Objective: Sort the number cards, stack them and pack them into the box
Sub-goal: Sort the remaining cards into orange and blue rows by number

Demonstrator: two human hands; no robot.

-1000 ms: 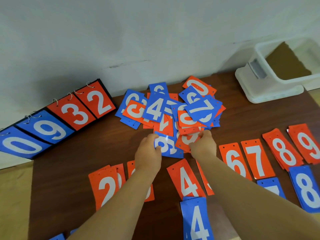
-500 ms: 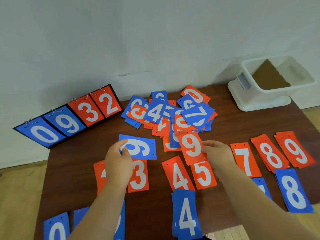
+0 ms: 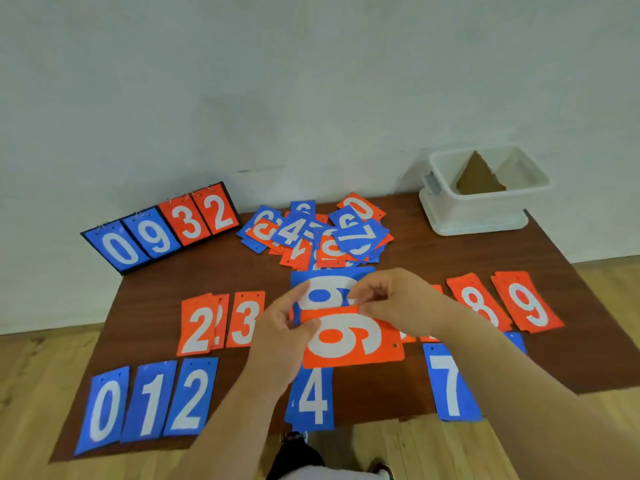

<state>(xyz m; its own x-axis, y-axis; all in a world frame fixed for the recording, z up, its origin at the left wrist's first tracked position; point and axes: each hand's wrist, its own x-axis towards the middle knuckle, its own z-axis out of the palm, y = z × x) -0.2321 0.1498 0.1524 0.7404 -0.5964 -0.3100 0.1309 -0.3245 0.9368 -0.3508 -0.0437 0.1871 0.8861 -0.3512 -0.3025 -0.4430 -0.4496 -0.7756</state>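
Note:
Over the middle of the brown table (image 3: 152, 289) I hold two number cards turned sideways. A blue card (image 3: 325, 287) with a white 9 is behind, and an orange card (image 3: 349, 341) with a white 9 overlaps its lower part. My left hand (image 3: 280, 330) grips their left side, fingers at the blue card's edge and thumb on the orange one. My right hand (image 3: 398, 303) pinches the orange card's upper edge. A mixed pile of blue and orange cards (image 3: 318, 233) lies behind. The white box (image 3: 485, 209) stands at the back right.
Sorted cards lie flat: orange 2 (image 3: 195, 323), 3 (image 3: 244, 318), 8 (image 3: 479, 303), 9 (image 3: 526, 301); blue 0 (image 3: 104, 410), 1 (image 3: 150, 400), 2 (image 3: 188, 396), 4 (image 3: 311, 396), 7 (image 3: 450, 382). A flip scoreboard (image 3: 162, 230) leans at the back left wall. Wooden floor surrounds the table.
Each hand lifted a 9 card from the pile, blue in the left and orange in the right. The hands have come together, so the two cards now overlap.

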